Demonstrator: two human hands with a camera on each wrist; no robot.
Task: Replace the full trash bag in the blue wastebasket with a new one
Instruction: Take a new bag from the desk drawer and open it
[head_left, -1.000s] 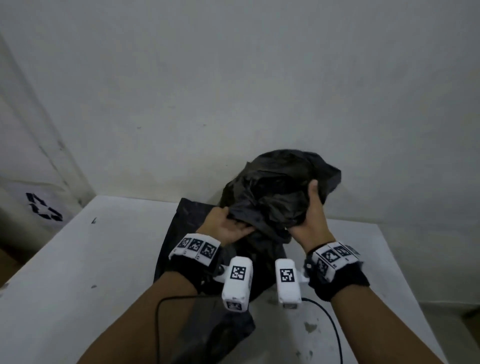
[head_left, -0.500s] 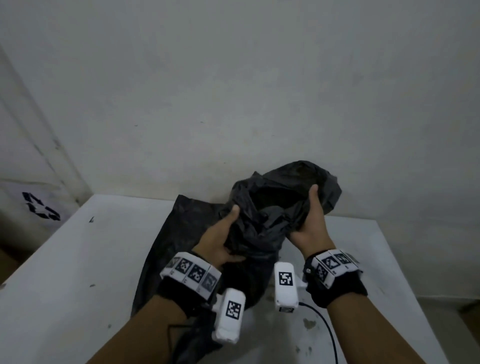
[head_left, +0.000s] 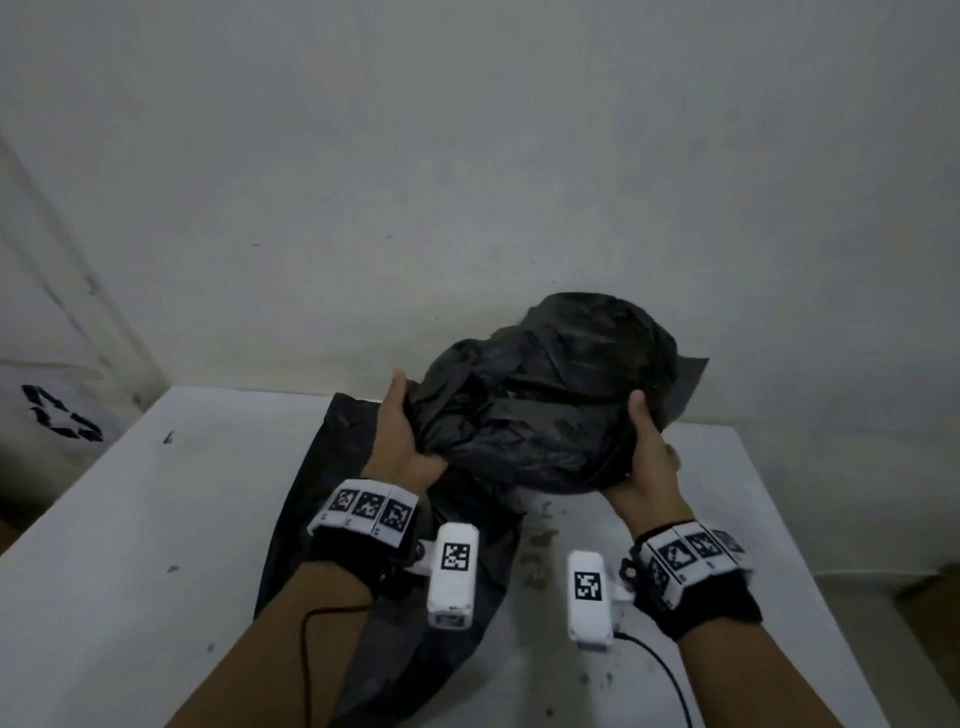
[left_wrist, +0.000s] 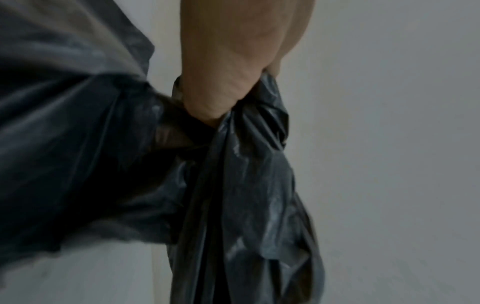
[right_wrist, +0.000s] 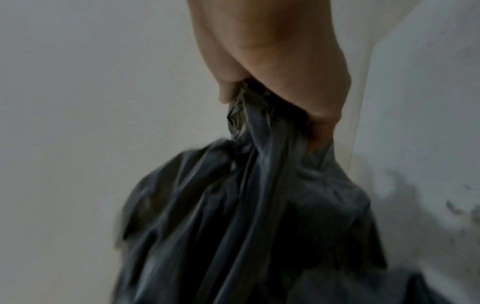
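Observation:
A black trash bag (head_left: 545, 410) is held up over the white table (head_left: 156, 519), bunched and spread between my two hands. My left hand (head_left: 402, 436) grips its left side, thumb up along the plastic. My right hand (head_left: 647, 457) grips its right side. In the left wrist view the fingers curl round gathered plastic of the bag (left_wrist: 246, 164); the right wrist view shows the same grip on the bag (right_wrist: 259, 205). A flat part of black plastic (head_left: 332, 519) lies on the table below my left forearm. No blue wastebasket is in view.
A pale wall (head_left: 467, 182) stands right behind the table. Small crumbs of debris (head_left: 537, 551) lie on the table between my wrists. A white surface with a black recycling mark (head_left: 60, 421) is at the far left. Floor (head_left: 893, 623) shows past the table's right edge.
My hands have moved apart, stretching the bunched bag wider between them. The left hand slid to the bag's left side with its thumb raised. Debris now shows on the table.

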